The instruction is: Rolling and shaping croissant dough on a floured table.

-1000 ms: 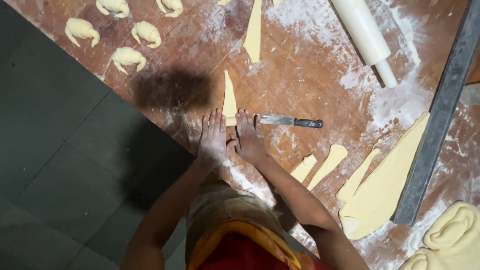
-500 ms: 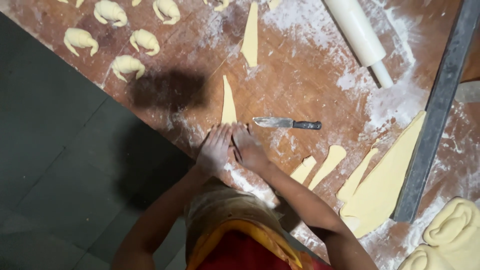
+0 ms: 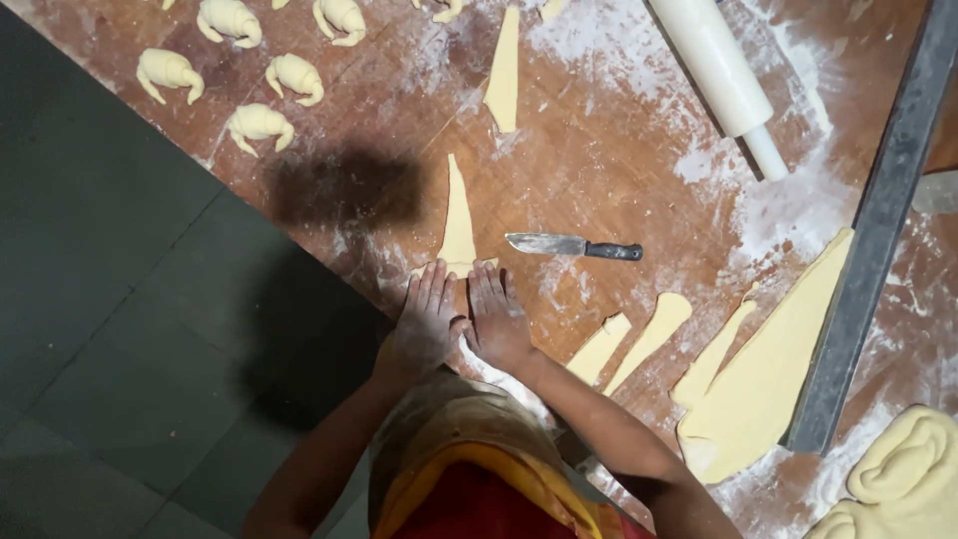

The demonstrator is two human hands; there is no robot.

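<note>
A long pale dough triangle (image 3: pixel 458 215) lies on the floured wooden table (image 3: pixel 599 160), its point away from me. My left hand (image 3: pixel 427 317) and my right hand (image 3: pixel 496 315) lie flat side by side on its wide near end, fingers stretched forward, palms down. The dough's base is partly hidden under my fingers. A knife (image 3: pixel 571 246) with a black handle rests just right of the triangle, not touched.
Several shaped crescent rolls (image 3: pixel 261 124) sit at the far left. Another triangle (image 3: pixel 503 72), a white rolling pin (image 3: pixel 720 75), cut dough strips (image 3: pixel 647 339), a big dough sheet (image 3: pixel 768 371), a long metal ruler (image 3: pixel 870 240) and folded dough (image 3: pixel 908 477) lie around. Dark floor is left.
Both hands have slid back toward me along the triangle, from near its middle to its wide near end. More of the dough now shows beyond my fingers.
</note>
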